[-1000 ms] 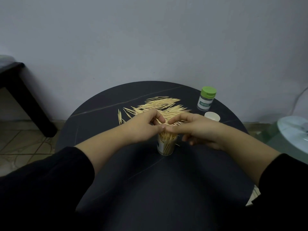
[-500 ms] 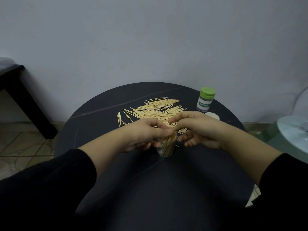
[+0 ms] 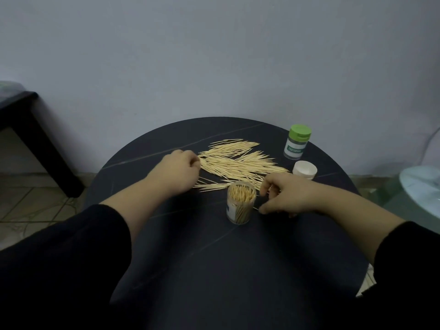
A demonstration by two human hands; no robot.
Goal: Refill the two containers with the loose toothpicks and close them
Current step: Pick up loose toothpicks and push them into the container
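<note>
A: Where's the stuff rn?

B: Clear plastic cylinder container (image 3: 241, 203), lid off, upright near the middle of the round black table w/ thin pale veins (image 3: 214, 270). It's packed w/ toothpicks standing on end. The heap of loose pale wooden toothpicks (image 3: 238, 163) lies flat just behind it.

A: 2nd one?

B: White container w/ green lid (image 3: 297, 142), closed, at the far right edge. A round white lid (image 3: 304, 170) lies just in front of it.

A: Hands?

B: Left hand (image 3: 177, 173) is at the heap's left end, fingers curled onto the sticks; can't tell if it's got any. Right hand (image 3: 285, 196) is just right of the open container, not touching it, fingers bent in a loose C w/ tips down at the tabletop, nothing gripped that I can see

A: Else?

B: Black side table (image 3: 19, 110) far left, by the wall
</note>
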